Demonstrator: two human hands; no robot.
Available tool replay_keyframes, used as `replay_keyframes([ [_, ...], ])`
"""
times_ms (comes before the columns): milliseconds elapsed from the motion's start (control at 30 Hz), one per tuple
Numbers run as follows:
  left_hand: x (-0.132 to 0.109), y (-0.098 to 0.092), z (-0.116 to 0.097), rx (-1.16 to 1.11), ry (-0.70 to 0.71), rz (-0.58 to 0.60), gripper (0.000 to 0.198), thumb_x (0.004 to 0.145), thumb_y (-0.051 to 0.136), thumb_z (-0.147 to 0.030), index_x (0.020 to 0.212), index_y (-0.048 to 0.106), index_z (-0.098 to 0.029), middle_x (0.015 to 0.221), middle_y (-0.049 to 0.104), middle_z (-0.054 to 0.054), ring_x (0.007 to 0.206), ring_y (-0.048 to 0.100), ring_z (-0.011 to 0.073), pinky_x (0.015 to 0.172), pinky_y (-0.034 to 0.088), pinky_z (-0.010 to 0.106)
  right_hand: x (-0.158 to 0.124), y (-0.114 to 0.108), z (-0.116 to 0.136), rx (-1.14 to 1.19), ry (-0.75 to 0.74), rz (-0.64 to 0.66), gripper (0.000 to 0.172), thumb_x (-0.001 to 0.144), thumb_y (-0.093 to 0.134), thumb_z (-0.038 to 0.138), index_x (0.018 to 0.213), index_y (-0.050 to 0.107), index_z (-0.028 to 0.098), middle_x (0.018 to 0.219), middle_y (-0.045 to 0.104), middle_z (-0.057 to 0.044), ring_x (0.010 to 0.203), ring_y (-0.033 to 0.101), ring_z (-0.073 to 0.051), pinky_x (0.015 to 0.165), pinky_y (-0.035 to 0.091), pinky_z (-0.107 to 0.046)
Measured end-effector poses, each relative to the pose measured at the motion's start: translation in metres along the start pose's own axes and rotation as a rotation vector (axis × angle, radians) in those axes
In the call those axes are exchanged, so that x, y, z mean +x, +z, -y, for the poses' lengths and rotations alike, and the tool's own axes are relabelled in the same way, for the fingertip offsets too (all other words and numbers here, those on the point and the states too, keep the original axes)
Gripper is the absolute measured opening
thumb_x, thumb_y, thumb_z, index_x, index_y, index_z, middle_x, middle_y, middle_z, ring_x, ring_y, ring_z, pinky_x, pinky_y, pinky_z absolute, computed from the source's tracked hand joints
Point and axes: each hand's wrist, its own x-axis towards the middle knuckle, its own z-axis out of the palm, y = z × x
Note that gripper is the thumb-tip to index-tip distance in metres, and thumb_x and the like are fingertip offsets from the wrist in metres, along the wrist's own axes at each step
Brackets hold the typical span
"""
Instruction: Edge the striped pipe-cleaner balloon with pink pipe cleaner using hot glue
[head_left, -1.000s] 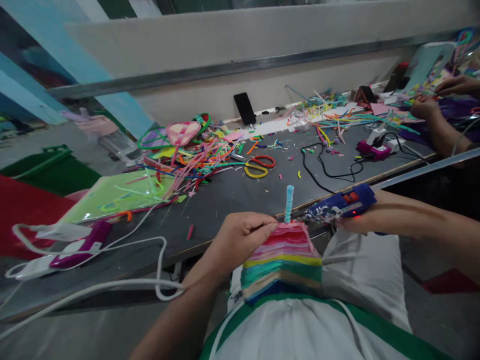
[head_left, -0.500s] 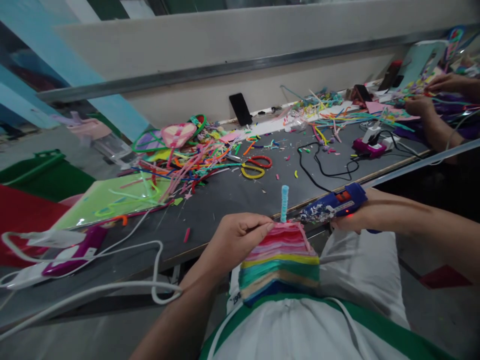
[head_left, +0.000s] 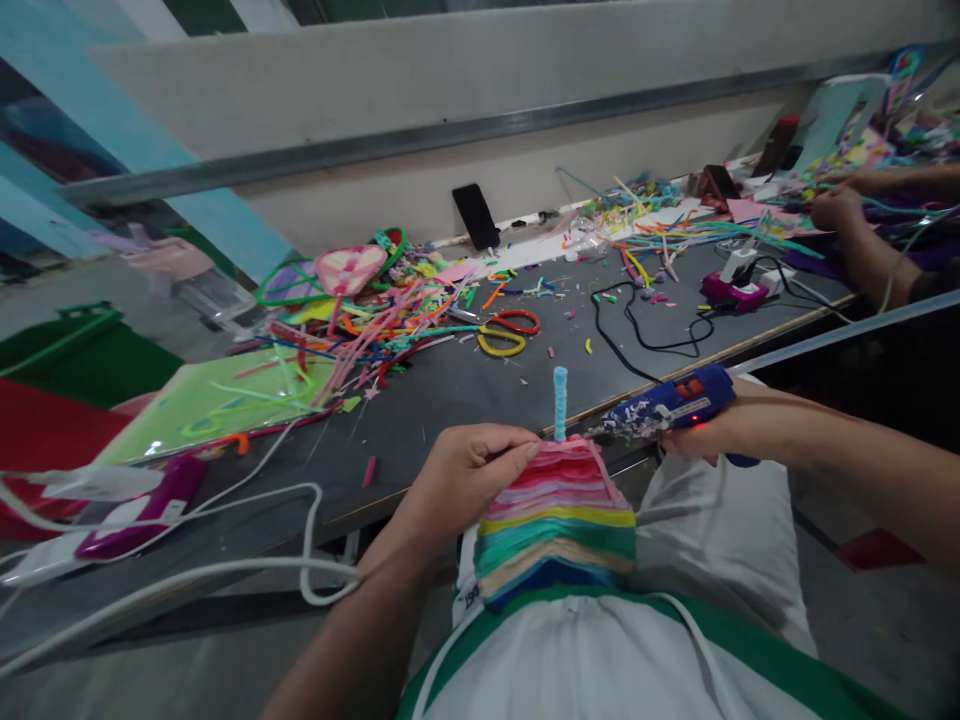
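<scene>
On my lap lies a piece made of rainbow-striped pipe cleaners [head_left: 556,525], running from pink at the top to blue at the bottom. A light-blue pipe cleaner stem [head_left: 561,404] stands upright from its top edge. My left hand [head_left: 480,468] pinches the piece's upper left corner between thumb and fingers. In my right hand [head_left: 709,435] is a blue hot glue gun [head_left: 667,405], its fingers wrapped round the handle and partly hidden. The gun's nozzle, crusted with pale residue, points left, close to the stem's base; I cannot tell whether it touches.
Scissors [head_left: 504,340] with red and yellow handles lie on the grey table [head_left: 442,400]. A heap of pipe cleaners [head_left: 367,335], a green sheet [head_left: 225,400], a purple power strip [head_left: 142,510] and a phone [head_left: 475,216] are around. Another person's hands [head_left: 840,210] work at the right.
My view has shifted slightly, so the table things sit a little further left. Both hands keep their grips, and the glue gun stays near the piece's top edge.
</scene>
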Motion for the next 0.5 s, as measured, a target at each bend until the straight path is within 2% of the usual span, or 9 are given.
replay_keyframes([
  [100, 0.001, 0.0, 0.002, -0.024, -0.021, 0.0, 0.031, 0.082, 0.056, -0.04, 0.086, 0.073, -0.015, 0.079, 0.07, 0.004, 0.072, 0.061, 0.017, 0.061, 0.045, 0.021, 0.002, -0.005, -0.001, -0.001, 0.021, 0.078, 0.014, 0.066, 0.06, 0.029, 0.072, 0.065, 0.018, 0.051, 0.057, 0.001, 0.047, 0.053, -0.012, 0.041, 0.037, -0.02],
  [167, 0.003, 0.0, 0.005, -0.049, -0.039, -0.001, 0.031, 0.081, 0.056, -0.041, 0.087, 0.073, -0.015, 0.08, 0.071, 0.004, 0.073, 0.061, 0.0175, 0.062, 0.046, 0.021, 0.0, -0.006, -0.002, -0.057, 0.079, 0.039, 0.014, 0.067, 0.06, 0.032, 0.067, 0.064, 0.019, 0.049, 0.056, 0.001, 0.045, 0.051, -0.012, 0.04, 0.036, -0.021],
  [233, 0.006, 0.0, 0.009, -0.069, -0.054, -0.005, 0.031, 0.081, 0.057, -0.041, 0.089, 0.073, -0.015, 0.079, 0.07, 0.003, 0.072, 0.061, 0.0172, 0.061, 0.045, 0.021, -0.006, -0.002, -0.003, -0.12, 0.046, -0.073, 0.017, 0.068, 0.059, 0.035, 0.06, 0.06, 0.02, 0.047, 0.055, 0.001, 0.044, 0.05, -0.013, 0.04, 0.036, -0.024],
  [333, 0.01, -0.001, 0.015, -0.076, -0.059, -0.01, 0.031, 0.08, 0.057, -0.041, 0.086, 0.073, -0.015, 0.074, 0.069, 0.002, 0.068, 0.06, 0.0154, 0.059, 0.044, 0.02, -0.018, 0.012, -0.004, -0.149, -0.137, -0.27, 0.018, 0.072, 0.058, 0.037, 0.062, 0.058, 0.021, 0.055, 0.056, 0.0, 0.052, 0.054, -0.016, 0.048, 0.041, -0.027],
  [400, 0.013, 0.0, 0.018, -0.084, -0.061, -0.007, 0.031, 0.08, 0.057, -0.041, 0.085, 0.073, -0.015, 0.072, 0.069, 0.001, 0.066, 0.059, 0.0143, 0.057, 0.043, 0.019, -0.026, 0.026, -0.005, -0.191, -0.241, -0.308, 0.015, 0.073, 0.058, 0.034, 0.067, 0.058, 0.02, 0.063, 0.058, -0.001, 0.06, 0.056, -0.017, 0.055, 0.042, -0.028],
  [500, 0.015, -0.001, 0.017, -0.087, -0.068, -0.008, 0.03, 0.079, 0.057, -0.04, 0.085, 0.073, -0.015, 0.073, 0.069, 0.001, 0.066, 0.059, 0.0146, 0.057, 0.043, 0.019, -0.032, 0.05, -0.008, -0.408, -0.491, -0.391, 0.012, 0.072, 0.059, 0.031, 0.069, 0.056, 0.019, 0.069, 0.057, -0.003, 0.068, 0.054, -0.018, 0.061, 0.039, -0.029],
])
